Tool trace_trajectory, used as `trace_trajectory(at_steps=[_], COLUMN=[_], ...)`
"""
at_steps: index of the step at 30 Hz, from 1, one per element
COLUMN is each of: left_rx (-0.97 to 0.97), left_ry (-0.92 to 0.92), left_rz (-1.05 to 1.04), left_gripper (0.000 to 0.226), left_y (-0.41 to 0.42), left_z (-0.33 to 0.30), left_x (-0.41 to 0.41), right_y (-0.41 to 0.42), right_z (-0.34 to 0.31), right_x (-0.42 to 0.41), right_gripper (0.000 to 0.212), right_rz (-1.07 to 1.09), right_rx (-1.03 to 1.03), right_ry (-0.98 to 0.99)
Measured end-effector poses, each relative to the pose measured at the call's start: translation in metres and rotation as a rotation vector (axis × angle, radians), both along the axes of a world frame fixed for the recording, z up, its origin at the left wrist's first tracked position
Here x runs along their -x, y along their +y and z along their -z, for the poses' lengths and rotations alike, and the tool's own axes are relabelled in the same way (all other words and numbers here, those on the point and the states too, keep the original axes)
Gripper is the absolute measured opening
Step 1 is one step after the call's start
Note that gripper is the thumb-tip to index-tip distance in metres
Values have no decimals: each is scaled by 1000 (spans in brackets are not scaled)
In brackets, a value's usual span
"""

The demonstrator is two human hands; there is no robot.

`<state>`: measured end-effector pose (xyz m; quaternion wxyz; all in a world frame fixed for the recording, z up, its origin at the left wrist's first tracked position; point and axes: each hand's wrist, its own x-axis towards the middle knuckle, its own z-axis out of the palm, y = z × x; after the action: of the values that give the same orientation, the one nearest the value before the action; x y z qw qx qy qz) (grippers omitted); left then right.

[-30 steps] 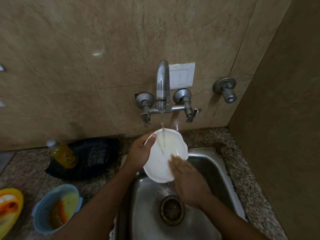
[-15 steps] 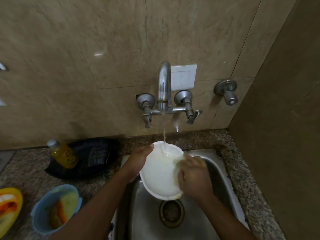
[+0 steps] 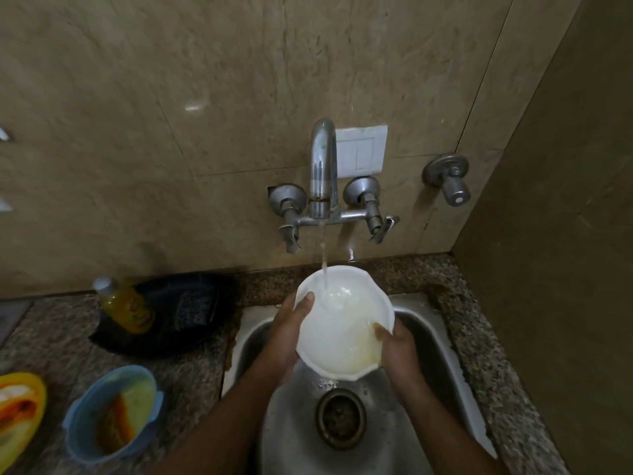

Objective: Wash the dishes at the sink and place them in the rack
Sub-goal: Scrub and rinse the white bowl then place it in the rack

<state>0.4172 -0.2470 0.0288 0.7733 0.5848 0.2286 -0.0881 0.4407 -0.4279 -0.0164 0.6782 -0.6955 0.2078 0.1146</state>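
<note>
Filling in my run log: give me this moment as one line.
phase: rinsing | object: white bowl under tap | left hand: gripping rim | right hand: gripping rim

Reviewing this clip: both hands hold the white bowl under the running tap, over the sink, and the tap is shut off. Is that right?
Not quite. The head view shows water streaming from the tap into the white bowl, so it is running, not shut off. The rest stands: left hand and right hand hold the bowl over the sink.

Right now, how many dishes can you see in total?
3. A white plate held under the running tap over the sink, a blue bowl on the counter at left, and a yellow dish at the left edge. Others may lie outside view.
</note>
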Motion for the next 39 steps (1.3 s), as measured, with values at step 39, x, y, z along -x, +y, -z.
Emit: trace_trajectory(at_steps=[39], left_rx=[-253], left_ry=[169], left_rz=[23], left_gripper=[45], left_y=[12], left_z=[7], left_x=[-23], right_y=[19], right_z=[-35], right_x=[-12], right_gripper=[65], right_rz=[-1235], right_rx=[1081], right_ry=[-672])
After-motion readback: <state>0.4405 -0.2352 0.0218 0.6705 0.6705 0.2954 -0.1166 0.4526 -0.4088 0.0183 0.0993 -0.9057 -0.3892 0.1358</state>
